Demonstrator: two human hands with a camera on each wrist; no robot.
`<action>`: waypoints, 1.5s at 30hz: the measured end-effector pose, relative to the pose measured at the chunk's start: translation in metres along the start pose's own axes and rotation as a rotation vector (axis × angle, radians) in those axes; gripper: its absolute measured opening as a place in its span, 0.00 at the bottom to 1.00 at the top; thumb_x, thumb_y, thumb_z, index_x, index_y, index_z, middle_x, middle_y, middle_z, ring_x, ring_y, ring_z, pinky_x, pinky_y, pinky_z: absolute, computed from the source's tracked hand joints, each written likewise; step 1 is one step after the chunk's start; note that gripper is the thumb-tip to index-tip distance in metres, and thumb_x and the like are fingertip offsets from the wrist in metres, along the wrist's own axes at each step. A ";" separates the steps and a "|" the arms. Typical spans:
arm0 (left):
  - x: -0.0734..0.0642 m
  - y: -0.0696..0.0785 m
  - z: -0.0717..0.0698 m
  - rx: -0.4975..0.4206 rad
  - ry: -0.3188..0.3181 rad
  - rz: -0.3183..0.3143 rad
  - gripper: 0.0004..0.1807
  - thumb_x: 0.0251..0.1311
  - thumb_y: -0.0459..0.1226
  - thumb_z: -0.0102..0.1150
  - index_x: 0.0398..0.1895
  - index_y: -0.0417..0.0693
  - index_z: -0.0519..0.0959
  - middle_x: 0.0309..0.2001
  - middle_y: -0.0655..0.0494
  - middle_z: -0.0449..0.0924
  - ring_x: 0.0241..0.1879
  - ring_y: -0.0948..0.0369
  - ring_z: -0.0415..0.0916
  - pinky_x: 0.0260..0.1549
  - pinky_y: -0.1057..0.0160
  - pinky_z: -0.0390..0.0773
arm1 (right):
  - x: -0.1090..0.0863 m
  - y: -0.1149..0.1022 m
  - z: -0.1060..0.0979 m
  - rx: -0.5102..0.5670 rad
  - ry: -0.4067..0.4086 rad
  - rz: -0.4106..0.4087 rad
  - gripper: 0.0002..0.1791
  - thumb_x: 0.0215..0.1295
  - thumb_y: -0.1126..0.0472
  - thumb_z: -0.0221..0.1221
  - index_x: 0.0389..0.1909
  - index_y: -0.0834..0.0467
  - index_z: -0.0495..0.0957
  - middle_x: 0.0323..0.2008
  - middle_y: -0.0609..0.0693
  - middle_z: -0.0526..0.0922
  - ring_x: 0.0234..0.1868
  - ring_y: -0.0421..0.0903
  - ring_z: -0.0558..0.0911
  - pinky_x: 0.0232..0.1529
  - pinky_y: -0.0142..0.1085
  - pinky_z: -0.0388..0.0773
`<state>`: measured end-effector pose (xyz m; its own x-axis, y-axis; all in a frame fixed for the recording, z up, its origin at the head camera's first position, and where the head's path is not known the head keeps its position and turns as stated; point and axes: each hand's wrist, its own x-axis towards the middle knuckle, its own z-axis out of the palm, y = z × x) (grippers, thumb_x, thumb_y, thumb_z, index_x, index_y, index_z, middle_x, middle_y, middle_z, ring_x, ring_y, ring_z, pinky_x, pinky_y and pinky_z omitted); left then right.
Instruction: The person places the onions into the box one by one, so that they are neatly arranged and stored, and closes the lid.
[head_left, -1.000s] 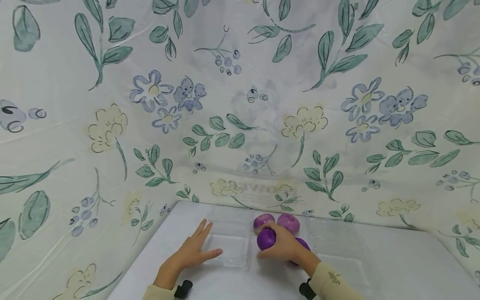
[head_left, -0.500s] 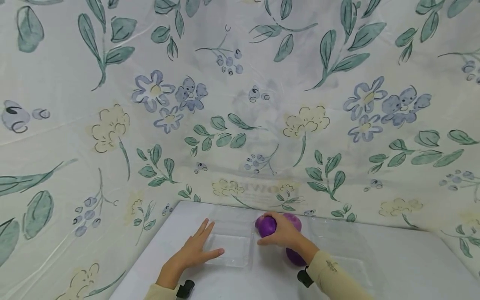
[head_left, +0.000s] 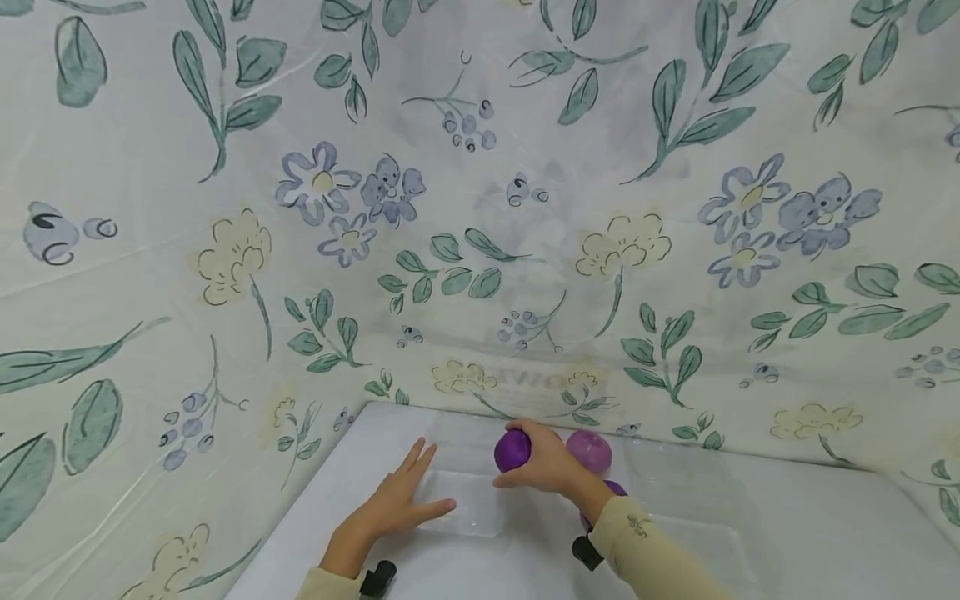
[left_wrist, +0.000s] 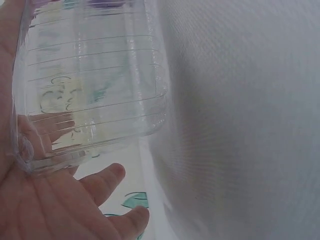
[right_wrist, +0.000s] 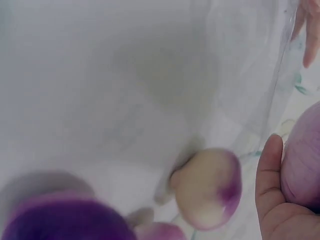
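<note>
My right hand (head_left: 551, 462) grips a dark purple red onion (head_left: 512, 451) between thumb and fingers, held close over the right back part of the left clear plastic container (head_left: 480, 527). In the right wrist view the thumb lies along this onion's (right_wrist: 305, 160) pinkish, finely lined skin. My left hand (head_left: 390, 504) rests with fingers straight and spread at the container's left side; in the left wrist view its palm lies right at the clear wall (left_wrist: 95, 90). A pinkish-purple onion (head_left: 589, 452) and a darker one (head_left: 617, 488) sit behind the right hand and forearm.
A second clear container (head_left: 720, 542) stands to the right on the white table (head_left: 817, 517). In the right wrist view a cream-and-purple onion (right_wrist: 207, 190) lies on the table. A floral-printed sheet (head_left: 450, 317) hangs behind the table.
My right hand has lifted the dark purple onion back and left, from beside the other onions to over the left container's edge. The left hand has stayed in place.
</note>
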<state>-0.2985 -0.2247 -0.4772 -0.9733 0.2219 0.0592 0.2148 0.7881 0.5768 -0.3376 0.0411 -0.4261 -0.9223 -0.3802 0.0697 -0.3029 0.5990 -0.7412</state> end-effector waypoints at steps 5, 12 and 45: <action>0.000 0.001 0.000 -0.004 -0.006 -0.003 0.56 0.55 0.58 0.67 0.78 0.42 0.50 0.79 0.38 0.41 0.75 0.36 0.51 0.63 0.23 0.49 | 0.000 -0.011 0.014 0.024 -0.021 -0.010 0.46 0.43 0.51 0.78 0.65 0.54 0.68 0.59 0.59 0.76 0.54 0.57 0.79 0.51 0.55 0.80; 0.000 0.000 0.000 -0.012 -0.003 0.040 0.57 0.54 0.57 0.68 0.78 0.41 0.51 0.79 0.37 0.41 0.73 0.35 0.53 0.62 0.22 0.51 | 0.004 -0.017 0.032 0.034 -0.017 -0.054 0.45 0.45 0.52 0.77 0.66 0.57 0.68 0.57 0.62 0.75 0.55 0.59 0.78 0.52 0.58 0.79; 0.002 -0.003 -0.001 -0.046 0.022 0.105 0.60 0.51 0.57 0.71 0.78 0.39 0.49 0.78 0.33 0.41 0.73 0.32 0.49 0.65 0.30 0.58 | 0.026 -0.024 0.084 -0.018 -0.117 0.012 0.46 0.51 0.51 0.73 0.69 0.61 0.64 0.56 0.67 0.66 0.55 0.61 0.76 0.58 0.60 0.75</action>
<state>-0.3006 -0.2269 -0.4781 -0.9471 0.2889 0.1395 0.3127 0.7340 0.6029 -0.3340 -0.0420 -0.4623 -0.8917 -0.4522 -0.0180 -0.2976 0.6159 -0.7294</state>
